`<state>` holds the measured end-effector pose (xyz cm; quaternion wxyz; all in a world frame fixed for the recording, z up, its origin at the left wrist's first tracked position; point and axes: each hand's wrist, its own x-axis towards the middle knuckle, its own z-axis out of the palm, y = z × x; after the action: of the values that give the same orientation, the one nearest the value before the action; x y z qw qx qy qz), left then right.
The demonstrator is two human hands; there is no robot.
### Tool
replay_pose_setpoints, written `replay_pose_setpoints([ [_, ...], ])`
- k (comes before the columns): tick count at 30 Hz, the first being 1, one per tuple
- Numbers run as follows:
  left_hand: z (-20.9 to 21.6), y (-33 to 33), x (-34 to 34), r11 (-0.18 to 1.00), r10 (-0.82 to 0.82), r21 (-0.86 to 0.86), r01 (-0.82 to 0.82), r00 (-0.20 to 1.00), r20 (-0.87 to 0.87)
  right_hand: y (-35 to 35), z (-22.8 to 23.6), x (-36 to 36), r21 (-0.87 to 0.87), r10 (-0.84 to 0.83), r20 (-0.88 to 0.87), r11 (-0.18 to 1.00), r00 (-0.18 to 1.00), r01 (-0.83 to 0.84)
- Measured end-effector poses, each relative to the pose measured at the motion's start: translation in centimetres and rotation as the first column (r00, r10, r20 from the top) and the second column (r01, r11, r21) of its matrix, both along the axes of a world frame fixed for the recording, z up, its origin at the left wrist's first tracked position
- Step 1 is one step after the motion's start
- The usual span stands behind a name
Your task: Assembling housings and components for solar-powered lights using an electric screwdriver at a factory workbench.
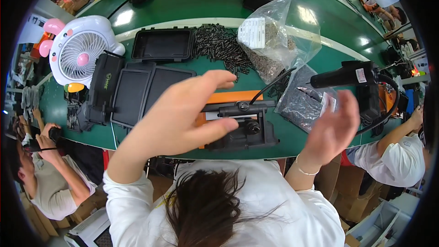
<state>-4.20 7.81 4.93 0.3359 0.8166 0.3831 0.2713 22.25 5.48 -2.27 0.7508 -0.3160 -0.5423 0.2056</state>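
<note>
My left hand (187, 110) is open above a black plastic assembly (244, 130) near the table's front edge, thumb and fingers spread apart. In depth, I cannot tell whether the thumb touches it. An orange piece (235, 96) shows behind the assembly, and a black cable rises from there. My right hand (333, 130) is raised to the right of the assembly, fingers loosely bent and a little blurred, with nothing seen in it. Close to that hand lie a clear bag of dark parts (299, 103) and a black electric screwdriver (336, 77) with a curved cable.
Black cases (162, 45) and flat black panels (151, 89) sit left of centre beside a white fan (82, 55). Farther back are a heap of black parts (217, 43) and a bag of small metal pieces (270, 59). A co-worker (57, 169) sits left, another (393, 155) right.
</note>
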Motion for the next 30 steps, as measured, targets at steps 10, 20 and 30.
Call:
replay_pose_setpoints([
  [10, -2.7, -1.3, 2.6, 0.948, 0.233, -0.288, -0.138, 0.914, 0.332, 10.2, -0.9, 3.2, -0.142, -0.643, 0.454, 0.631, 0.616, 0.763],
  [20, -4.5, -1.4, 2.5, 0.967, 0.241, -0.178, -0.181, 0.875, 0.421, 5.6, 15.7, -3.0, 0.113, 0.073, -0.122, 0.992, 0.990, -0.059],
  [30, -5.3, -1.4, 3.1, 0.970, 0.242, -0.167, -0.177, 0.770, 0.590, 5.6, 14.7, -6.2, 0.126, 0.915, 0.027, 0.396, 0.403, -0.909],
])
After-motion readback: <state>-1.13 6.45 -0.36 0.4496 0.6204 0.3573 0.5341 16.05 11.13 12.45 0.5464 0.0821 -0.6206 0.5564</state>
